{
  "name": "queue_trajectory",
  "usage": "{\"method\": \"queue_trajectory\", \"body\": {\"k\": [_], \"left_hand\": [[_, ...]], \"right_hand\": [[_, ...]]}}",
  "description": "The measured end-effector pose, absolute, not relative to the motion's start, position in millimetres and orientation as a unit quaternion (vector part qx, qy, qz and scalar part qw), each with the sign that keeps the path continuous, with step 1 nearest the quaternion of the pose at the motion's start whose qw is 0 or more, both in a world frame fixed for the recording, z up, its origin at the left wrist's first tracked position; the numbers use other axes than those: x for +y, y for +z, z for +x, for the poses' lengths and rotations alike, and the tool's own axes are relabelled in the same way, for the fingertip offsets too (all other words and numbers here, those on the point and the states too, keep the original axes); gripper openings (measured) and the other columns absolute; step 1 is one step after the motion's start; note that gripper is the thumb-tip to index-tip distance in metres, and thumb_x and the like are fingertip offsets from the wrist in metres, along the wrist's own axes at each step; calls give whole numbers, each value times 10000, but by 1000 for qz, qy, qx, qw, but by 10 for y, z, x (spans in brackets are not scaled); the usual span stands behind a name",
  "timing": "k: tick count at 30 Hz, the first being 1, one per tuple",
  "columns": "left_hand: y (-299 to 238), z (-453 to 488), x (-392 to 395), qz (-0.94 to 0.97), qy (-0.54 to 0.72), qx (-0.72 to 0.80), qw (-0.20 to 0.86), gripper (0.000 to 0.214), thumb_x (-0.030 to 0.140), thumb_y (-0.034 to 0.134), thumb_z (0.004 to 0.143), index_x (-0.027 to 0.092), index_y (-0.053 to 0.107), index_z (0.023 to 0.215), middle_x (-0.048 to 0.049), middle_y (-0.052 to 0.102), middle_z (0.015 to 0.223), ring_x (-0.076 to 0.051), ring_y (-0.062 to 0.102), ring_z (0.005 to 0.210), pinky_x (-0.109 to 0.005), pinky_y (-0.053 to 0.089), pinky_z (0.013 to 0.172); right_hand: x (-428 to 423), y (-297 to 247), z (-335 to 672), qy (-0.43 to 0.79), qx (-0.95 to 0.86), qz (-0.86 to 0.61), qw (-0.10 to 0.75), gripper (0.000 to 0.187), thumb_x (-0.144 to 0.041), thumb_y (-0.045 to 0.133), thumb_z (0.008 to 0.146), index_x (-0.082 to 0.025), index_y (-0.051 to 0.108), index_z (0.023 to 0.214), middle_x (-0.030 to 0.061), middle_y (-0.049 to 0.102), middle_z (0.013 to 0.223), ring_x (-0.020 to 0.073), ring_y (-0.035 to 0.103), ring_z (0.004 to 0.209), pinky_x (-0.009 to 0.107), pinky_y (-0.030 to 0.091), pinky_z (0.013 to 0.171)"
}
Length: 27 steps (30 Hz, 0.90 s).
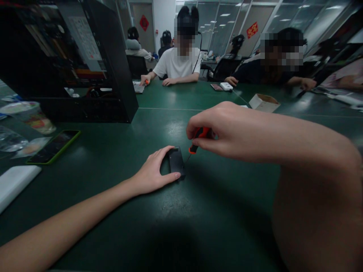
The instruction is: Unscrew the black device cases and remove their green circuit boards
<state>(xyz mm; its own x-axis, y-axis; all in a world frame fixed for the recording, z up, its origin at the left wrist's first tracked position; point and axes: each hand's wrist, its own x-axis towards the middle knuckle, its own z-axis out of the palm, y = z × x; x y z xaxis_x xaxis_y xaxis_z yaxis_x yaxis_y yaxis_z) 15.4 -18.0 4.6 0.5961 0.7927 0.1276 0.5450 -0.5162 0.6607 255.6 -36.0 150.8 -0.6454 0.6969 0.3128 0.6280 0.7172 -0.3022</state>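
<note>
A small black rectangular box (pixel 176 162) rests on the green tabletop (pixel 227 211). My left hand (pixel 153 172) grips it from the left, thumb along its near end and fingers at its far end. Above and to the right, my right hand (pixel 211 130) is closed round the red and black handle of a screwdriver (pixel 193 145). Its thin shaft slants down to the left, with the tip at or close to the box's right edge; whether it touches, I cannot tell.
A black computer case (pixel 113 75) with an open side stands at the back left. Near it lie a phone (pixel 55 147) in a green case, a plastic cup (pixel 31 115) and a white object (pixel 17 183). An open cardboard box (pixel 263 102) sits back right. Co-workers (pixel 180 64) sit across the table.
</note>
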Motion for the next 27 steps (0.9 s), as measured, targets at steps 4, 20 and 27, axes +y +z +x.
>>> {"method": "queue_trajectory", "body": {"k": [4, 20, 27], "left_hand": [[47, 159, -185, 847, 216, 392, 288, 826, 548, 721, 834, 235, 387, 1520, -154, 477, 1548, -392, 477, 1386, -574, 386, 1151], [33, 155, -176, 854, 203, 387, 281, 851, 578, 694, 862, 198, 351, 1542, -159, 453, 1565, -376, 457, 1401, -561, 370, 1164], [47, 144, -188, 851, 201, 393, 287, 855, 589, 690, 860, 211, 348, 1547, -165, 440, 1576, -382, 445, 1412, -569, 366, 1164]], "right_hand": [[-377, 1510, 2522, 61, -903, -372, 205, 153, -312, 723, 866, -212, 727, 750, -31, 625, 623, 99, 551, 551, 239, 376, 544], [-377, 1539, 2330, -129, -845, -512, 80, 345, -444, 602, 972, -158, 781, 899, 104, 714, 773, 232, 663, 763, 328, 420, 692], [-189, 1442, 2391, -180, -789, -583, 71, 482, -534, 525, 982, -132, 785, 929, 171, 731, 846, 281, 672, 792, 341, 417, 665]]}}
